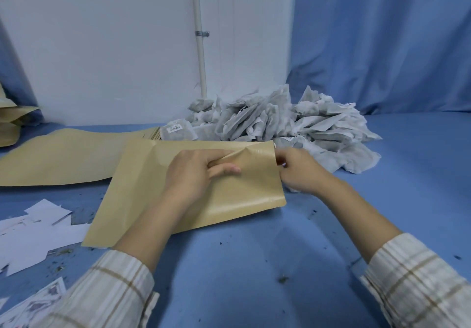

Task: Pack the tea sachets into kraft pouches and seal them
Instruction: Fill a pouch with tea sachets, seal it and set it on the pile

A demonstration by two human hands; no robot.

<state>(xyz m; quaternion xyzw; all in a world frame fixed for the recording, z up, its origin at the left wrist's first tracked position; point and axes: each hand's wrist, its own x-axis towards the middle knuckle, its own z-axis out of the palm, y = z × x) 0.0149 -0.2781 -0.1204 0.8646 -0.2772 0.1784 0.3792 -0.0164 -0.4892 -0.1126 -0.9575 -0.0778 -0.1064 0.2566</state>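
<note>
A flat kraft pouch (142, 190) lies on the blue table in front of me, its mouth pointing right. My left hand (196, 175) rests on the pouch and pinches its upper layer near the mouth, wrinkling the paper. My right hand (298, 172) grips the pouch's right edge at the mouth; its fingertips are hidden behind the paper. A heap of white tea sachets (285, 118) lies just behind the pouch, against the wall and curtain. One sachet with a label (178, 130) lies at the heap's left side.
A stack of flat kraft pouches (63, 157) lies at the left. More kraft pouches (10, 121) sit at the far left edge. White paper slips (33, 236) and printed sheets (38, 304) lie at the front left. Tea crumbs dot the blue table (254, 264).
</note>
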